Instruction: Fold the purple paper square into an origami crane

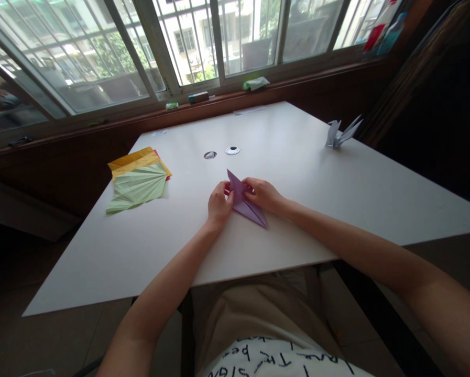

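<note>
On the white table (pixel 297 173), both hands' grips, left hand (pixel 218 205) and right hand (pixel 263 195), pinch purple folded paper (pixel 246 203).

Left hand (pixel 218 203): forearm extended forward, fingers curled, tips pinched together. Right hand (pixel 264 195): forearm angled inward, fingers bent, pressing down, near left hand.

Matt purple origami paper (pixel 246 205), sharply creased, lies at centre on a smooth white bench (pixel 305 173) with a faint sheen; at left, pleated green paper (pixel 138 189); at upper right, a crisp white paper crane (pixel 340 133).
</note>
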A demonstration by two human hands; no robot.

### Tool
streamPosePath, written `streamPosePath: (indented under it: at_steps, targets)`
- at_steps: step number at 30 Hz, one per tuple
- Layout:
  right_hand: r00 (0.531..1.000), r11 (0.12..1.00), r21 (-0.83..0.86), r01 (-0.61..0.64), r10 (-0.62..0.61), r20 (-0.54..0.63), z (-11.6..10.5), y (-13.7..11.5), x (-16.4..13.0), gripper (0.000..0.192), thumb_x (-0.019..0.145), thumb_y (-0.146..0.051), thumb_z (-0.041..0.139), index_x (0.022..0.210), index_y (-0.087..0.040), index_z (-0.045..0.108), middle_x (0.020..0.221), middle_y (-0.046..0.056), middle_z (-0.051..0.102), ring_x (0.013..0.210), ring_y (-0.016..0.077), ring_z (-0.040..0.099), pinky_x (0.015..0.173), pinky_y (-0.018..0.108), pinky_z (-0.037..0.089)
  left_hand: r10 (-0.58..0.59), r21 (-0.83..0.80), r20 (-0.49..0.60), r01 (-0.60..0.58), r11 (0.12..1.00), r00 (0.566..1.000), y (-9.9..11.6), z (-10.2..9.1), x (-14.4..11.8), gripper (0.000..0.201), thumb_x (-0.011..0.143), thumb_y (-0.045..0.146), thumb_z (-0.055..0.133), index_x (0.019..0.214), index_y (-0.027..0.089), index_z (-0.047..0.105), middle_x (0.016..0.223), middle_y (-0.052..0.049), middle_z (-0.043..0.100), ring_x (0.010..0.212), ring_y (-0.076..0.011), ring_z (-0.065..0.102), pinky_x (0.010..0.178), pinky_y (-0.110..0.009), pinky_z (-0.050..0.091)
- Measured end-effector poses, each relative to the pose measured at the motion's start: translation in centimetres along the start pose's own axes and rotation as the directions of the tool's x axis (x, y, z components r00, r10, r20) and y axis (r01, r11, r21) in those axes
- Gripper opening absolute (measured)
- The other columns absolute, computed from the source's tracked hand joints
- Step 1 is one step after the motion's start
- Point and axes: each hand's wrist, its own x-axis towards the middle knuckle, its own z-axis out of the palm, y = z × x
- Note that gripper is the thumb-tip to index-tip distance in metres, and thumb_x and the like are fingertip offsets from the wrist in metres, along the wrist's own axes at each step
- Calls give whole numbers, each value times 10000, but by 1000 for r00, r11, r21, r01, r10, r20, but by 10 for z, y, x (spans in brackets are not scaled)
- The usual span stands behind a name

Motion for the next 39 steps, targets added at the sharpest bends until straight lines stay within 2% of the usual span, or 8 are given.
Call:
streamPosePath:
  at_steps: [7, 13, 21, 31, 39]
  targets:
    - [999, 998, 43, 51, -51, 5, 3, 1, 0, 91, 753, -121, 462, 783, -159, 538, 750, 30, 582, 655, 125, 496, 605, 221, 355, 67, -79, -53, -71, 994, 996, 1, 0, 1, 225, 746, 105, 502, 947, 196, 546, 869, -32, 638, 771, -133, 585, 685, -254, 467]
    - [989, 982, 151, 111, -123, 76, 5, 1, 0, 55, 752, -124, 460, 731, -167, 488, 694, -5, 533, 626, 99, 477, 598, 205, 357, 116, -119, -73, -124, 985, 991, 6, -2, -2, 131, 768, 155, 532, 866, 198, 608, 851, -13, 664, 787, -124, 594, 710, -241, 460]
    - [989, 979, 175, 101, -118, 93, 2, -2, 0, 79, 725, -98, 444, 704, -170, 467, 669, -15, 519, 608, 94, 468, 594, 206, 359, 57, -151, -58, -65, 986, 997, 13, -7, -3, 173, 829, 273, 491, 856, 209, 650, 849, -12, 686, 767, -119, 601, 698, -233, 452]
    - [980, 974, 167, 152, -170, 99, 1, -3, -1, 76, 719, -109, 439, 700, -165, 485, 694, -4, 518, 610, 93, 446, 597, 205, 347, 82, -132, -46, -88, 987, 996, 13, -8, -4, 312, 867, 387, 406, 760, 177, 610, 747, -15, 642, 696, -99, 555, 637, -202, 413]
    - [977, 972, 149, 183, -196, 78, 3, 0, -1, 82, 733, -120, 445, 672, -166, 472, 681, -9, 498, 598, 88, 419, 582, 202, 328, 82, -103, -56, -87, 991, 995, 14, -7, -4, 323, 869, 391, 396, 721, 173, 584, 676, -5, 598, 626, -90, 498, 599, -203, 388]
